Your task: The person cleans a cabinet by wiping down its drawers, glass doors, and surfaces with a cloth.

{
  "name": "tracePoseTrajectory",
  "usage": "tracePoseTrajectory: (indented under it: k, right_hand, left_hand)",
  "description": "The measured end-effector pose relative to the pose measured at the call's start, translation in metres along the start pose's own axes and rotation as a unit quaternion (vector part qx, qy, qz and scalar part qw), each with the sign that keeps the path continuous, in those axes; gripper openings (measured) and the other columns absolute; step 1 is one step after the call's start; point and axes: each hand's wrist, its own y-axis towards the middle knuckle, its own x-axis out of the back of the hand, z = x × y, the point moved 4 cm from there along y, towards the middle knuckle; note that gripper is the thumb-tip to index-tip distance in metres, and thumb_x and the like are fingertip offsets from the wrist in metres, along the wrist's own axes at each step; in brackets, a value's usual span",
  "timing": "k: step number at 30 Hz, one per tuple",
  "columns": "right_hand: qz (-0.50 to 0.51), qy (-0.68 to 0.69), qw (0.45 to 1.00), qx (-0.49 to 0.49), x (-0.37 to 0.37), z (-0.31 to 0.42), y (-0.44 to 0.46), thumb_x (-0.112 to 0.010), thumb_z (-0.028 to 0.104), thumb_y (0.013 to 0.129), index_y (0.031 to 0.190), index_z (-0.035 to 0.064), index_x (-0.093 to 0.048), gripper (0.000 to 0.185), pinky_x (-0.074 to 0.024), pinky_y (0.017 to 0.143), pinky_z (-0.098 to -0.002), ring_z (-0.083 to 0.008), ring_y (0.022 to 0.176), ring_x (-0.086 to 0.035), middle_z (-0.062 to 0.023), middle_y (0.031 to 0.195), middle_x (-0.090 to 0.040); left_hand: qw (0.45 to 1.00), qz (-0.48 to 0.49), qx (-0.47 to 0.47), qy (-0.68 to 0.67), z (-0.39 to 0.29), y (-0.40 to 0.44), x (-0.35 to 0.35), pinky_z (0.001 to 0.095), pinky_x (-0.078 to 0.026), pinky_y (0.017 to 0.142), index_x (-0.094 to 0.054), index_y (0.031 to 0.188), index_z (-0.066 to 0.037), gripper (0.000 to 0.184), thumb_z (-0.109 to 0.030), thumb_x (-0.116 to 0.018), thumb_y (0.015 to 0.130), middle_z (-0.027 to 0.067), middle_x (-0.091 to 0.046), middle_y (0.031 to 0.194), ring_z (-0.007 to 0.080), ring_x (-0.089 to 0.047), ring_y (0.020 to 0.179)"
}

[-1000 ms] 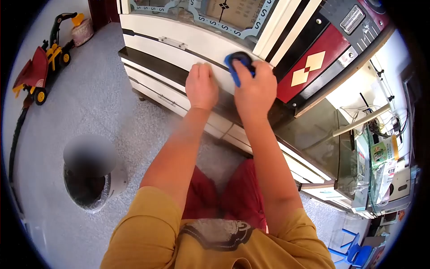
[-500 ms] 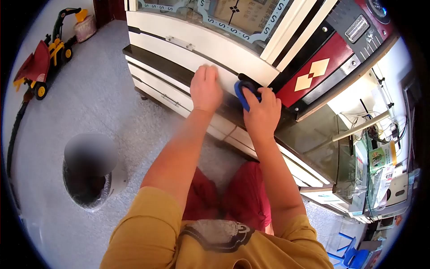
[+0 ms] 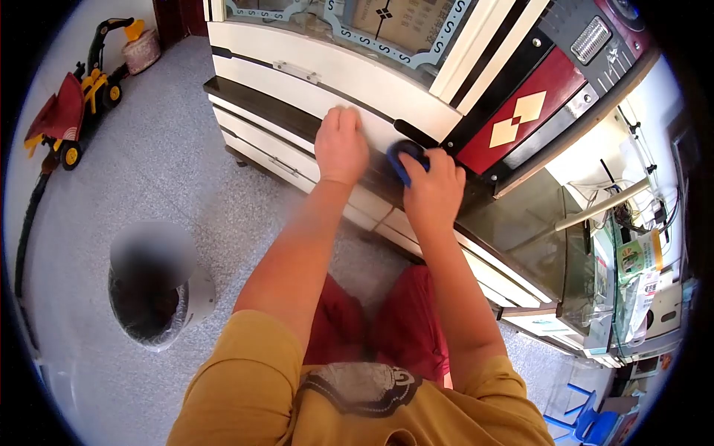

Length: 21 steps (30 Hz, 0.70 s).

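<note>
My right hand (image 3: 435, 186) is closed round a blue and black brush-like object (image 3: 406, 158), held against the lower front of a white cabinet (image 3: 364, 83) at its dark ledge. The object's underside is hidden. My left hand (image 3: 342, 146) rests at the same dark ledge (image 3: 260, 111), left of the object, with its fingers bent together; whether anything is under them is hidden. Above both hands runs a black groove across the white drawer front, with a clear handle (image 3: 297, 72) to the left.
A bin (image 3: 152, 312) with a plastic liner stands on the floor at left. Behind it is a toy digger (image 3: 93, 88). A black and red speaker (image 3: 520, 111) is at the upper right, and a blue chair (image 3: 591, 424) at the lower right.
Compared with a second ago, my right hand and the blue object are lower on the cabinet front. Over the last half second the object has shifted slightly left. My left hand stays beside it.
</note>
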Motion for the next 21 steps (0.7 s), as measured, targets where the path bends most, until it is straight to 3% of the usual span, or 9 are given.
tracePoseTrajectory:
  k: [3,7,9,12,16,21]
  right_hand:
    - [0.038,0.005,0.999,-0.039,0.012,-0.019,-0.019,-0.081,0.008,0.069,0.111,0.0200,-0.081,0.044,-0.0444,0.085,-0.0446,-0.0299,0.108,-0.061,-0.0086,0.114,-0.063]
    - [0.054,-0.009,0.998,-0.042,0.011,-0.021,-0.024,-0.084,0.009,0.066,0.114,0.0192,-0.080,0.049,-0.0443,0.086,-0.0456,-0.0299,0.112,-0.060,-0.0092,0.117,-0.063]
    - [0.079,-0.002,0.996,-0.039,0.006,-0.005,-0.017,-0.084,0.026,0.076,0.112,0.0127,-0.077,0.039,-0.0431,0.087,-0.0472,-0.0314,0.111,-0.058,-0.0124,0.116,-0.062]
    - [0.085,0.009,0.996,-0.027,0.007,0.020,-0.011,-0.081,0.042,0.083,0.107,0.0070,-0.075,0.043,-0.0419,0.085,-0.0474,-0.0331,0.104,-0.056,-0.0144,0.114,-0.060]
    - [0.006,0.075,0.997,0.000,0.006,0.008,-0.025,-0.080,0.027,0.083,0.112,0.0117,-0.079,0.032,-0.0429,0.085,-0.0460,-0.0296,0.106,-0.058,-0.0093,0.114,-0.062]
    - [0.018,0.016,0.997,-0.079,0.031,-0.069,-0.054,-0.074,0.023,0.087,0.106,0.0177,-0.081,0.021,-0.0440,0.087,-0.0466,-0.0285,0.106,-0.060,-0.0082,0.115,-0.065]
  left_hand:
    - [1.000,-0.005,-0.002,0.001,0.000,-0.001,-0.001,0.0507,-0.051,0.076,-0.055,0.097,-0.009,0.016,0.001,-0.061,0.086,0.0146,-0.056,0.100,0.0406,-0.060,0.091]
    - [1.000,-0.005,0.009,0.013,-0.001,-0.003,-0.003,0.0505,-0.051,0.076,-0.055,0.097,-0.010,0.016,0.001,-0.061,0.086,0.0136,-0.057,0.100,0.0401,-0.060,0.092]
    - [1.000,-0.008,0.007,0.017,0.000,-0.003,-0.003,0.0507,-0.051,0.076,-0.054,0.097,-0.010,0.016,0.001,-0.060,0.087,0.0134,-0.057,0.100,0.0401,-0.060,0.092]
    - [1.000,0.000,0.013,0.014,0.003,-0.003,-0.006,0.0518,-0.050,0.080,-0.054,0.097,-0.011,0.015,-0.001,-0.058,0.087,0.0139,-0.057,0.100,0.0408,-0.059,0.096]
    - [0.999,0.030,-0.005,0.025,0.001,-0.002,-0.004,0.0522,-0.050,0.081,-0.053,0.099,-0.007,0.015,0.000,-0.057,0.087,0.0151,-0.056,0.100,0.0425,-0.058,0.097]
    - [0.999,0.032,-0.008,0.028,0.000,-0.004,-0.002,0.0510,-0.051,0.078,-0.052,0.096,-0.006,0.012,0.002,-0.057,0.089,0.0142,-0.056,0.100,0.0414,-0.058,0.093]
